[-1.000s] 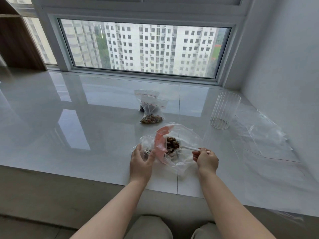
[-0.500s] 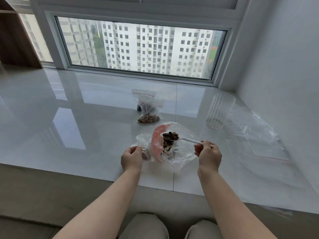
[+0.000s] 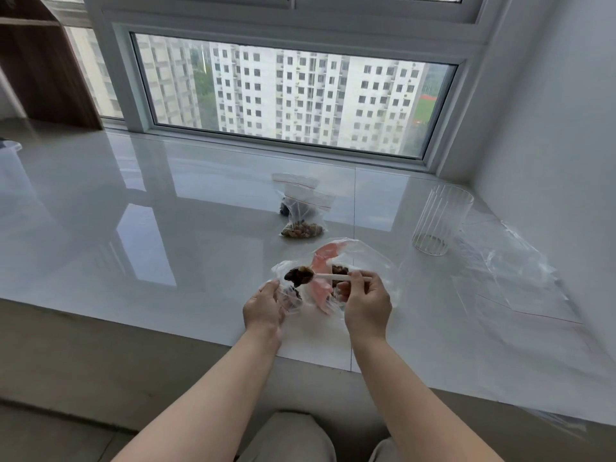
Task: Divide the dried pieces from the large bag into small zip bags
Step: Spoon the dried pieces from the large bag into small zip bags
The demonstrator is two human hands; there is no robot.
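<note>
A large clear bag with a pink patch lies on the white ledge and holds dark dried pieces. My right hand pinches the handle of a white spoon. The spoon's bowl carries a heap of dark pieces above a small clear zip bag. My left hand holds that small bag at its left edge; a few dark pieces lie inside it.
Two small filled zip bags with red seals lie further back on the glossy ledge. A ribbed clear glass stands at the right, next to flat clear plastic bags. The window lies beyond.
The spoon has lifted out of the large bag with a load of pieces and moved left, over the small bag. My left hand has stayed on the small bag.
</note>
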